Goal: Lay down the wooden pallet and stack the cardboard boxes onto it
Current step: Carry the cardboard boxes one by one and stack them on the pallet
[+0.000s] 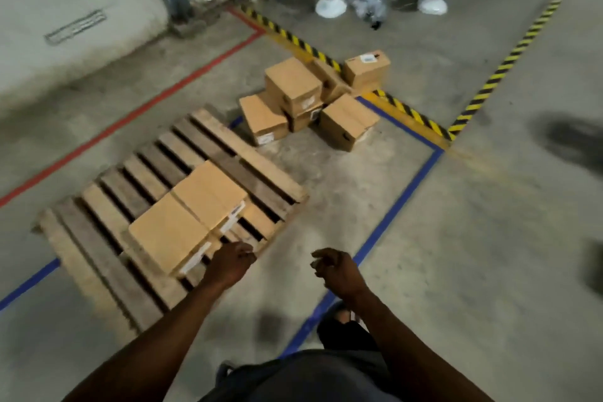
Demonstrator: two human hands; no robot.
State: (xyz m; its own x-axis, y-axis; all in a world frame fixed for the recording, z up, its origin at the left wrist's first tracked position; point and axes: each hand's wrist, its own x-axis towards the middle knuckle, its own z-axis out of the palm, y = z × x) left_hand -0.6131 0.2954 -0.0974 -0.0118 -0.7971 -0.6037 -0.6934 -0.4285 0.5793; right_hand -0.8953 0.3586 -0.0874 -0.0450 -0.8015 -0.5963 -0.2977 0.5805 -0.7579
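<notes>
On the concrete floor, wooden pallet (163, 206) lies flat, two cardboard boxes (189, 215) on it. Loose pile of boxes (313, 98) beyond. Left hand (230, 266) and right hand (337, 271) empty, fingers loosely curled. Boxes look rigid, probably light; grip opposite sides low.

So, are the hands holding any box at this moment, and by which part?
No. The left hand and the right hand hold nothing; their fingers hang loosely curled. Two cardboard boxes lie on the wooden pallet.

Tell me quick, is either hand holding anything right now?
Left hand: holds nothing, fingers loosely curled, beside the boxes on the pallet.
Right hand: holds nothing, fingers loosely curled, over the floor.
</notes>
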